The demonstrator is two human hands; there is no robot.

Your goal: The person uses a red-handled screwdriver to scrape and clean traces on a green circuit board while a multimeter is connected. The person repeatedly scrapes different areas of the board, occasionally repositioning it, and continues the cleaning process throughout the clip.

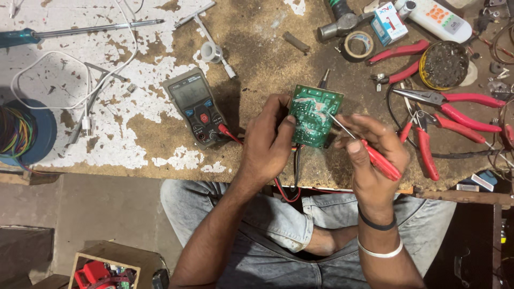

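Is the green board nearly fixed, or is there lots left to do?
Done so far: the board is out on the bench and the multimeter sits ready with its leads plugged in. In hand: the left hand holds the green circuit board while the right hand touches a red-handled screwdriver to it. Whether it is fixed cannot be seen.

- Both forearms are bare, with no sleeves in view.
- The right wrist wears a thin black band (pixel 377 223), and nearer the elbow a plain silver bangle (pixel 380 250).
- The left hand (pixel 267 142) and right hand (pixel 375 147) wear no gloves or rings.
- Legs in faded light-blue jeans (pixel 267 219), cuffs rolled up.
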